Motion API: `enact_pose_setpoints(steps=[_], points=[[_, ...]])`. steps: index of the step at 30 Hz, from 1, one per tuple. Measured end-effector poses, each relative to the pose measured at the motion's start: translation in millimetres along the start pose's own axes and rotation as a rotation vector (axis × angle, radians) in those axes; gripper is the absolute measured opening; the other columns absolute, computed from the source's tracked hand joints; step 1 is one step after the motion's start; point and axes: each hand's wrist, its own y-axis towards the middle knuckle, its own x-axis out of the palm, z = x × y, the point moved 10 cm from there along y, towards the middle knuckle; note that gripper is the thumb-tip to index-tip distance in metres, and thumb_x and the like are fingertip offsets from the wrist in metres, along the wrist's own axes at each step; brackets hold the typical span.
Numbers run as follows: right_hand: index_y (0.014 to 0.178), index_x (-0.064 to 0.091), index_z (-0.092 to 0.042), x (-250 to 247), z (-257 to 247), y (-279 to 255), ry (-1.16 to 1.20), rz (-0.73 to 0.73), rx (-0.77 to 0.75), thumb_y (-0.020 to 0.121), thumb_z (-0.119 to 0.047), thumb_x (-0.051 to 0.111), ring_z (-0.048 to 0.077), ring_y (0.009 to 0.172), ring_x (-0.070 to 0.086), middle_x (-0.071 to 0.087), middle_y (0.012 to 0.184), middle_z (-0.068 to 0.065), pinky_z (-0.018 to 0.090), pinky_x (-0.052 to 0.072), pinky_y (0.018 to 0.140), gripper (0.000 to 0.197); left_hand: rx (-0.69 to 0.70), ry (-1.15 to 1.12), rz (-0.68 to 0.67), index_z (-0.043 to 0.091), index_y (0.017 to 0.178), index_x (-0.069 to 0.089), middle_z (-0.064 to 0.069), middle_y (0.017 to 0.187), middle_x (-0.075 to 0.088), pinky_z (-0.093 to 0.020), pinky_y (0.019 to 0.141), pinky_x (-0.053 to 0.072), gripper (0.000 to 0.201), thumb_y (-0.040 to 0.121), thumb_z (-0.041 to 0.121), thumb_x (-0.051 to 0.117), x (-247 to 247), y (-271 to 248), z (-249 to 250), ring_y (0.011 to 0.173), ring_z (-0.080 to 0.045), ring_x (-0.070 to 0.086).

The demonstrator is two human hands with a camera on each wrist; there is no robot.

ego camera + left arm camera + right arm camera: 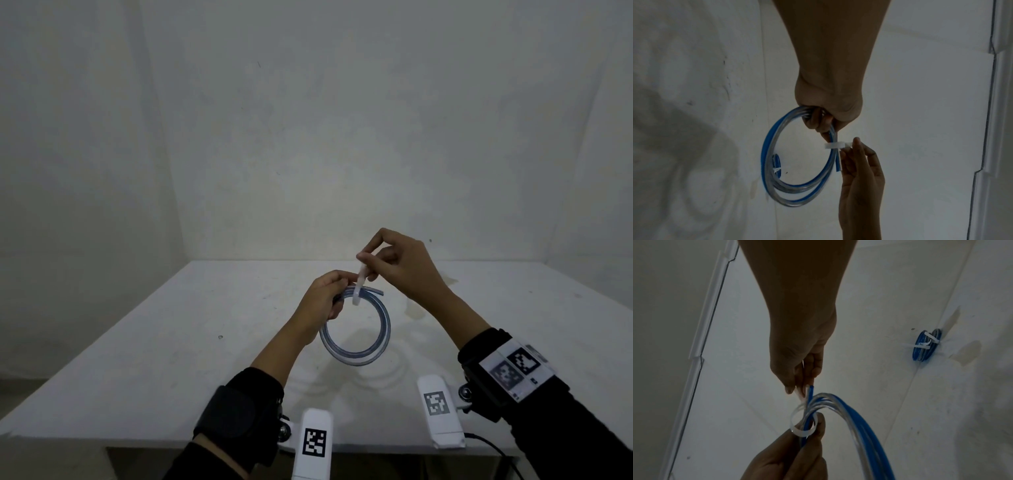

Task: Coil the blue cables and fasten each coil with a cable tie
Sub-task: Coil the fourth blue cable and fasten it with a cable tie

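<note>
Two hands on one coil, mid-frame in my head view. My left hand (322,298) grips the blue cable coil (356,330) at its top, fingers curled round the turns, coil held above the white table (171,359). My right hand (399,263) pinches the white cable tie (359,286), which loops around the bundle just beside the left fingers. Right wrist view, upper right: a second coil (926,345), already tied, lies on the table.
</note>
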Motion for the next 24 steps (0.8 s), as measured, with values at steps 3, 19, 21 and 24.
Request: enact_pose_setpoints(steps=[3, 19, 21, 24], points=[[0.087, 0.065, -0.005, 1.8, -0.9, 1.8, -0.018, -0.010, -0.013, 0.086, -0.016, 0.072, 0.012, 0.059, 0.072, 0.074, 0.071, 0.003, 0.020, 0.058, 0.062, 0.013, -0.007, 0.040, 0.028, 0.004, 0.115, 0.060, 0.010, 0.057, 0.051, -0.011, 0.042, 0.028, 0.032, 0.102, 0.018, 0.035, 3.6, -0.7, 0.1, 0.038, -0.004, 0.033], [0.084, 0.058, -0.007, 5.9, 12.4, 0.2, -0.110, 0.108, -0.020, 0.088, 0.003, 0.059, -0.001, 0.067, 0.060, 0.062, 0.073, -0.010, 0.009, 0.048, 0.064, 0.011, -0.065, -0.080, -0.053, 0.011, 0.081, 0.056, -0.003, 0.061, 0.037, -0.020, 0.041, 0.020, 0.020, 0.096, 0.024, 0.051, 18.5, 0.6, -3.7, 0.042, -0.008, 0.022], [0.084, 0.058, -0.005, 4.7, 15.8, 1.3, -0.084, 0.138, 0.005, 0.088, 0.006, 0.057, -0.002, 0.065, 0.059, 0.063, 0.074, -0.007, 0.008, 0.047, 0.063, 0.011, -0.086, -0.097, -0.057, 0.011, 0.079, 0.054, -0.002, 0.058, 0.035, -0.019, 0.040, 0.022, 0.021, 0.096, 0.023, 0.050, 20.5, 0.7, -7.6, 0.040, -0.007, 0.023], [0.082, 0.057, -0.007, -3.1, 22.7, 5.1, -0.068, 0.208, 0.050, 0.088, 0.006, 0.056, -0.001, 0.066, 0.060, 0.063, 0.073, -0.008, 0.009, 0.048, 0.064, 0.014, -0.119, -0.114, -0.070, 0.012, 0.076, 0.053, 0.000, 0.055, 0.036, -0.017, 0.038, 0.023, 0.022, 0.096, 0.021, 0.051, 26.3, -0.6, -14.4, 0.037, -0.006, 0.024]])
